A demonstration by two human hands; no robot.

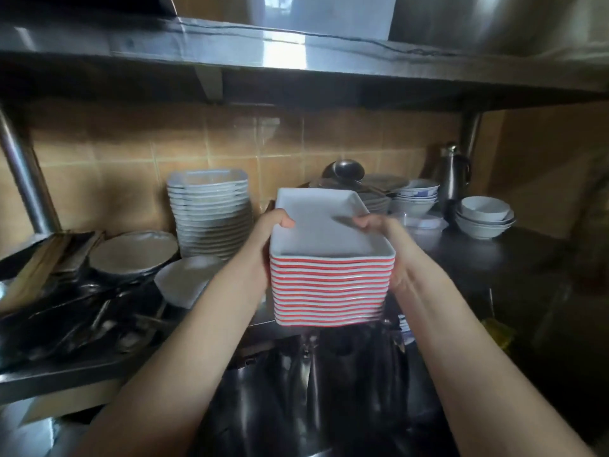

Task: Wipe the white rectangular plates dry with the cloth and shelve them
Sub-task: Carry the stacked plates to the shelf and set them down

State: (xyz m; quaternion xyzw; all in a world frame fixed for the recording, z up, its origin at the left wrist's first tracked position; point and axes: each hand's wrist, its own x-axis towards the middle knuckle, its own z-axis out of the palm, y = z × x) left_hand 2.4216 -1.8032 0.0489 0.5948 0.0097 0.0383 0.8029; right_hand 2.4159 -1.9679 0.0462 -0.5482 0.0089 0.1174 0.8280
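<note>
A tall stack of white rectangular plates (329, 285), red-banded at the rims, is held in mid-air at the centre of the frame. The left hand (268, 235) and right hand (392, 245) clamp opposite short sides, with each thumb hooked over the top plate's rim. The stack is probably heavy, rigid and breakable, and glazed plates can slide on each other, so it should stay level with fingers supporting its base. A second stack (211, 212) stands against the tiles at centre left. Nested bowls (484, 216), a metal jug (453, 176) and a pot lid (344, 171) crowd the bench (494, 258) at right. A tilted bowl (188, 278) sits just left of the left forearm, and the steel shelf (296, 54) spans the top of the frame. No cloth is visible.
</note>
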